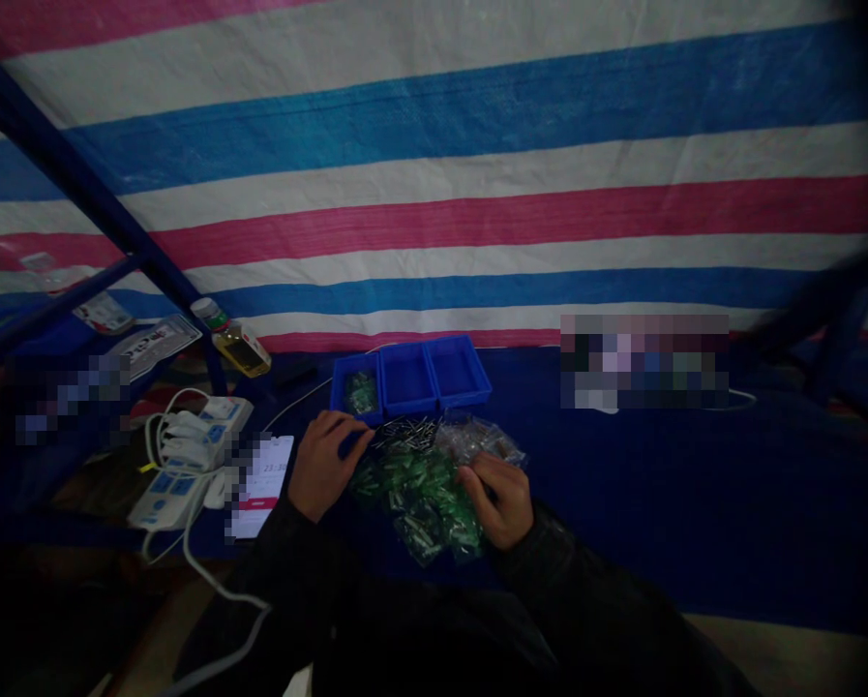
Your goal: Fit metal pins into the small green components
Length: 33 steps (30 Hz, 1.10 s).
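My left hand (324,467) is at the left of a loose heap of thin metal pins (408,432), thumb and forefinger tips brought together. Whatever is between them is too small to make out. My right hand (504,499) rests at the right edge of a pile of small green-tinted plastic bags (426,489), fingers curled and thumb pressed in. Its grip hides what it holds. Clear plastic bags (477,438) lie just beyond it. Behind the pins stand three joined blue trays; the left tray (337,389) has green bags in it.
A lit phone (268,484) lies left of my left hand. Beyond it are a power strip (176,499) with plugs and white cables, and a bottle of yellow liquid (241,348). Striped sheeting (434,213) hangs behind the blue table (658,513). Blurred items sit at right.
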Tool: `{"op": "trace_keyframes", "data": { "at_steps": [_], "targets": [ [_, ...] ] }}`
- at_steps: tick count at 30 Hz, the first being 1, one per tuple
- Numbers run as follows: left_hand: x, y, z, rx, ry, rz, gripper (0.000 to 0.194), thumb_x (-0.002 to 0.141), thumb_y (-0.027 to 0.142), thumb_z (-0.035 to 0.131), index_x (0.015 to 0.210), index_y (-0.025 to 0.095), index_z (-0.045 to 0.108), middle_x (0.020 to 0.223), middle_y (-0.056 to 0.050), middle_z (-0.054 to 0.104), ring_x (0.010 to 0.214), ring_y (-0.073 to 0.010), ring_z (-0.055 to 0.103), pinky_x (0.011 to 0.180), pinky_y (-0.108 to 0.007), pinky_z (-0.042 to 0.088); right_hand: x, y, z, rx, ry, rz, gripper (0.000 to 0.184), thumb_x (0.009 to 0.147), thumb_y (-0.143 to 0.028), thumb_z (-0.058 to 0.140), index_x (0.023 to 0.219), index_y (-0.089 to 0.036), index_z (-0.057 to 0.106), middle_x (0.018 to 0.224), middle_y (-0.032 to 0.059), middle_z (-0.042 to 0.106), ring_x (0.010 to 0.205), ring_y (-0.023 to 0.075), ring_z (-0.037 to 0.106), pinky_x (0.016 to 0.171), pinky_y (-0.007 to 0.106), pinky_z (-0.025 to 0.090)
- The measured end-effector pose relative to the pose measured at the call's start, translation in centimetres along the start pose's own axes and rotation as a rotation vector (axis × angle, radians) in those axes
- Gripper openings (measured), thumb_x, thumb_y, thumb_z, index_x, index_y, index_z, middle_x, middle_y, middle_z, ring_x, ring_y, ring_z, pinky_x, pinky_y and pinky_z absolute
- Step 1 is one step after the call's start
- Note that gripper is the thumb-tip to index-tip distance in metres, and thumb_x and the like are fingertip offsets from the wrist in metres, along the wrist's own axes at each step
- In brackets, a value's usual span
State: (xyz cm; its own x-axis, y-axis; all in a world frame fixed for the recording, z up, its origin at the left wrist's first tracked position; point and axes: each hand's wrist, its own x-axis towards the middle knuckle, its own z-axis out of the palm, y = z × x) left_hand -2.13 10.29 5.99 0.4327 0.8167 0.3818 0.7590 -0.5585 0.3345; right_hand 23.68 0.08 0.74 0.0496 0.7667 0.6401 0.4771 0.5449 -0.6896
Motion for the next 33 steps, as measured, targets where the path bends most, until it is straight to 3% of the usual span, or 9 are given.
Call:
{"op": "trace_keyframes", "data": {
  "at_steps": [2, 4, 6, 8, 15, 21, 25, 29, 33],
  "targets": [
    [-1.8, 0.3, 0.1, -0.026, -0.137, 0.024, 0.022, 0.095, 0.042, 0.064, 0.106, 0.025, 0.072, 0.108, -0.006, 0.070, 0.105, -0.0250, 0.063, 0.106, -0.046, 0.044, 0.0, 0.0, 0.0, -0.006, -0.009, 0.005, 0.035, 0.102, -0.019, 0.049, 0.069, -0.019, 0.060, 0.060, 0.0014, 0.054, 0.056, 0.0145, 0.050, 0.057, 0.031, 0.037],
    [-3.7, 0.1, 0.1, -0.030, -0.276, 0.029, 0.036, 0.088, 0.047, 0.072, 0.117, 0.026, 0.069, 0.115, -0.005, 0.069, 0.109, -0.0261, 0.062, 0.105, -0.045, 0.047, 0.1, -0.1, 0.0, -0.012, -0.016, 0.008, 0.035, 0.103, -0.020, 0.048, 0.070, -0.019, 0.061, 0.060, 0.0012, 0.053, 0.055, 0.0144, 0.050, 0.057, 0.031, 0.037],
    [-5.3, -0.1, 0.2, -0.017, -0.338, -0.003, 0.053, 0.080, 0.048, 0.080, 0.125, 0.026, 0.066, 0.123, -0.006, 0.066, 0.114, -0.0278, 0.061, 0.103, -0.045, 0.050, 0.1, -0.2, -0.1, -0.010, -0.017, 0.014, 0.036, 0.103, -0.021, 0.048, 0.070, -0.019, 0.061, 0.059, 0.0008, 0.052, 0.055, 0.0144, 0.049, 0.057, 0.031, 0.037],
    [-6.5, -0.3, 0.2, -0.005, -0.348, -0.036, 0.058, 0.077, 0.044, 0.083, 0.129, 0.026, 0.064, 0.127, -0.007, 0.063, 0.116, -0.0279, 0.060, 0.103, -0.044, 0.051, 0.1, -0.2, -0.1, -0.003, -0.014, 0.016, 0.036, 0.103, -0.022, 0.048, 0.069, -0.019, 0.061, 0.058, 0.0006, 0.051, 0.055, 0.0145, 0.049, 0.056, 0.031, 0.036],
    [-7.2, 0.2, 0.3, 0.069, -0.241, -0.110, 0.037, 0.087, 0.018, 0.063, 0.124, 0.023, 0.068, 0.121, -0.008, 0.068, 0.114, -0.0265, 0.064, 0.105, -0.044, 0.051, 0.0, -0.1, -0.1, -0.020, -0.016, 0.016, 0.036, 0.103, -0.022, 0.048, 0.069, -0.019, 0.060, 0.059, 0.0005, 0.051, 0.055, 0.0141, 0.048, 0.058, 0.031, 0.036],
    [-6.1, 0.1, -0.3, 0.013, -0.110, -0.249, 0.023, 0.088, 0.017, 0.057, 0.106, 0.021, 0.072, 0.103, -0.007, 0.075, 0.092, -0.0255, 0.073, 0.087, -0.041, 0.057, -0.2, 0.1, 0.0, -0.010, 0.010, 0.000, 0.034, 0.102, -0.019, 0.050, 0.069, -0.020, 0.058, 0.059, -0.0002, 0.049, 0.055, 0.0141, 0.047, 0.057, 0.030, 0.036],
    [-4.9, 1.6, -0.3, -0.113, 0.004, -0.205, 0.016, 0.092, 0.018, 0.055, 0.098, 0.022, 0.070, 0.096, -0.004, 0.075, 0.087, -0.0218, 0.073, 0.082, -0.035, 0.057, -0.2, 0.1, 0.1, -0.011, 0.004, -0.002, 0.020, 0.099, -0.019, 0.055, 0.080, -0.020, 0.061, 0.065, 0.0010, 0.055, 0.059, 0.0157, 0.052, 0.060, 0.030, 0.040],
    [-5.0, 3.8, 0.8, -0.176, 0.023, -0.120, 0.018, 0.097, 0.022, 0.055, 0.108, 0.024, 0.069, 0.105, -0.005, 0.072, 0.097, -0.0215, 0.071, 0.090, -0.036, 0.056, 0.1, -0.2, 0.3, -0.013, -0.027, -0.018, 0.014, 0.098, -0.018, 0.055, 0.087, -0.020, 0.063, 0.071, 0.0027, 0.061, 0.064, 0.0171, 0.057, 0.064, 0.031, 0.044],
    [-6.8, 4.0, 1.5, -0.145, -0.069, 0.008, 0.027, 0.093, 0.032, 0.067, 0.120, 0.027, 0.066, 0.120, -0.007, 0.067, 0.114, -0.0261, 0.064, 0.100, -0.043, 0.054, 0.3, -0.2, 0.3, -0.022, -0.028, -0.005, 0.015, 0.099, -0.019, 0.054, 0.086, -0.020, 0.062, 0.071, 0.0030, 0.062, 0.065, 0.0174, 0.057, 0.065, 0.032, 0.045]
  ]
}}
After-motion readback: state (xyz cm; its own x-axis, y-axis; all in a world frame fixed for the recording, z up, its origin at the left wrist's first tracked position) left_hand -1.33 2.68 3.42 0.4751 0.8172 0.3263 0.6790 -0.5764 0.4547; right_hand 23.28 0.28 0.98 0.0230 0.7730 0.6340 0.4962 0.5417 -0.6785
